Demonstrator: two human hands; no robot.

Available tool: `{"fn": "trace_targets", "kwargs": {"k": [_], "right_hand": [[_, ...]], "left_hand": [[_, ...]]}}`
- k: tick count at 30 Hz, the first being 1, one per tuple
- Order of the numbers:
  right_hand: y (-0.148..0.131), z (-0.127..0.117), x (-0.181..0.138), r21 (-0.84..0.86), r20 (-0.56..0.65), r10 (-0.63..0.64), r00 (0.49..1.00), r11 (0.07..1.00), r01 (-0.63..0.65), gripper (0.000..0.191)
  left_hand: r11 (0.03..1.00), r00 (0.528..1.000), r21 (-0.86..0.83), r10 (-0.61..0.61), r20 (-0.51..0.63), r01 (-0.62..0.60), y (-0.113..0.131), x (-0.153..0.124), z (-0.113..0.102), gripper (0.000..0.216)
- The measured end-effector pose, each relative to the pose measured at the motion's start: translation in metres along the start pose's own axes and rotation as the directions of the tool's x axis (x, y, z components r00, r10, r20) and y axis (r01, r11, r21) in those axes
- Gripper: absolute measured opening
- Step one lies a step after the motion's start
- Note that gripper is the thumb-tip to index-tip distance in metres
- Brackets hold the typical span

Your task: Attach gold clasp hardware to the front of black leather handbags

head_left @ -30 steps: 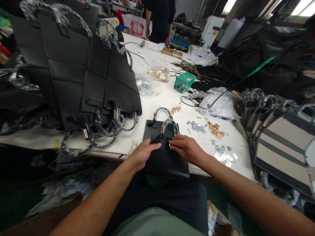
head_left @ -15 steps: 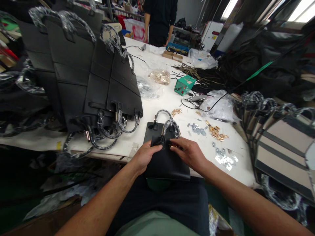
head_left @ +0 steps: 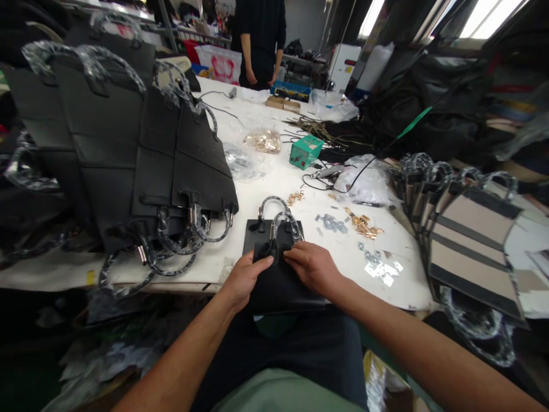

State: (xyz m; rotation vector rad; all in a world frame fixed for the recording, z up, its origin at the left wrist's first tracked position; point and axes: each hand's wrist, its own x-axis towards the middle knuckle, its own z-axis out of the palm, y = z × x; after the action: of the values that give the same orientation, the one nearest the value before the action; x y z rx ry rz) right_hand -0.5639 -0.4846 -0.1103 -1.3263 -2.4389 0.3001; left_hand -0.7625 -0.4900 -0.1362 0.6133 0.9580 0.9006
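A small black handbag [head_left: 278, 280] lies flat at the near edge of the white table [head_left: 274, 171], its two plastic-wrapped handles [head_left: 274, 213] pointing away from me. My left hand [head_left: 243, 277] pinches the black flap near the bag's top. My right hand [head_left: 311, 265] is closed on the same spot from the right, fingers pressed together on the flap. What sits between the fingertips is hidden.
A pile of large black bags [head_left: 128, 149] with wrapped handles fills the left. Beige striped bags [head_left: 467, 234] stand at the right. Gold fittings [head_left: 364, 224], silver pieces [head_left: 330, 223], a green box [head_left: 305, 151], cables and plastic bags lie beyond. A person [head_left: 261, 40] stands at the far end.
My head has turned a little, so the whole scene has shifted left and down. Both hands stay on the bag's flap, with the right fingers drawn slightly closer to the left.
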Motion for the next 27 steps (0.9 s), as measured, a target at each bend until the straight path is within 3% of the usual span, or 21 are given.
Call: {"fn": "trace_targets", "kwargs": {"k": [4, 7, 8, 10, 12, 15, 17, 19, 22, 24, 27], "right_hand": [[-0.01, -0.017, -0.018, 0.146, -0.221, 0.044, 0.974, 0.989, -0.012, 0.035], [-0.014, -0.027, -0.036, 0.307, -0.432, 0.273, 0.859, 0.941, -0.145, 0.053], [-0.013, -0.029, -0.041, 0.387, -0.422, 0.371, 0.827, 0.899, -0.206, 0.058], [-0.011, -0.033, -0.048, 0.529, -0.267, 0.502, 0.822, 0.789, -0.311, 0.063], [-0.007, -0.037, -0.052, 0.594, -0.122, 0.543, 0.831, 0.71, -0.377, 0.067], [-0.007, -0.04, -0.056, 0.639, -0.091, 0.563, 0.821, 0.665, -0.386, 0.084], [-0.013, -0.04, -0.059, 0.666, -0.074, 0.551, 0.831, 0.648, -0.37, 0.082], [-0.021, -0.04, -0.063, 0.644, -0.094, 0.552, 0.828, 0.668, -0.373, 0.06], [-0.033, -0.047, -0.07, 0.449, -0.283, 0.479, 0.831, 0.832, -0.326, 0.03], [-0.038, -0.06, -0.075, 0.251, -0.392, 0.309, 0.867, 0.942, -0.222, 0.028], [-0.041, -0.084, -0.085, 0.098, -0.364, 0.064, 0.929, 0.995, -0.03, 0.016]], "left_hand": [[1.0, 0.998, 0.004, 0.017, 0.058, -0.017, 0.004, -0.011, 0.003, 0.038], [0.998, 0.993, 0.027, 0.055, 0.109, -0.058, 0.004, -0.021, 0.005, 0.035], [0.996, 0.989, 0.04, 0.069, 0.13, -0.074, 0.004, -0.024, 0.006, 0.033], [0.992, 0.982, 0.077, 0.084, 0.168, -0.098, 0.003, -0.03, 0.008, 0.03], [0.985, 0.976, 0.126, 0.091, 0.196, -0.117, 0.003, -0.035, 0.009, 0.029], [0.962, 0.967, 0.211, 0.126, 0.221, -0.174, 0.007, -0.041, 0.011, 0.031], [0.925, 0.963, 0.31, 0.154, 0.222, -0.219, 0.014, -0.046, 0.015, 0.031], [0.86, 0.958, 0.436, 0.186, 0.217, -0.266, 0.021, -0.053, 0.021, 0.031], [0.714, 0.927, 0.591, 0.299, 0.227, -0.375, 0.03, -0.067, 0.034, 0.027], [0.598, 0.878, 0.653, 0.403, 0.258, -0.466, 0.032, -0.077, 0.042, 0.021], [0.444, 0.76, 0.633, 0.509, 0.405, -0.635, 0.029, -0.091, 0.049, 0.015]]}}
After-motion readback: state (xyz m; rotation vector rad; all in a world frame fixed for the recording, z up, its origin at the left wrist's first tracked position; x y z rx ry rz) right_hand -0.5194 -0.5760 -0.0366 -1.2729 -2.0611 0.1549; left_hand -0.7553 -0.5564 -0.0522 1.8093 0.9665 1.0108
